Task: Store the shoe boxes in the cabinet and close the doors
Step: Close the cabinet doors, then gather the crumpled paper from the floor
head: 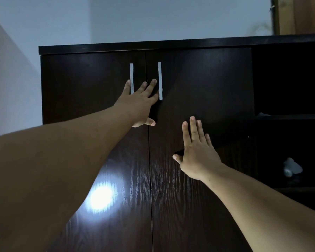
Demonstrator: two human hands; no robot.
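A dark wooden cabinet (116,46) fills the view, and both of its doors are shut. The left door (84,84) and the right door (207,84) meet at a thin centre seam, each with a vertical silver handle beside it. My left hand (140,104) lies flat across the seam, fingers spread between the left handle (131,77) and the right handle (160,79). My right hand (196,151) presses flat on the right door, lower down, fingers pointing up. No shoe boxes are visible.
Open dark shelves (289,116) adjoin the cabinet on the right, with a pale object (291,167) on a lower shelf. A white wall (135,19) rises behind, a wooden frame (298,15) stands at the top right, and a light glare shows on the left door.
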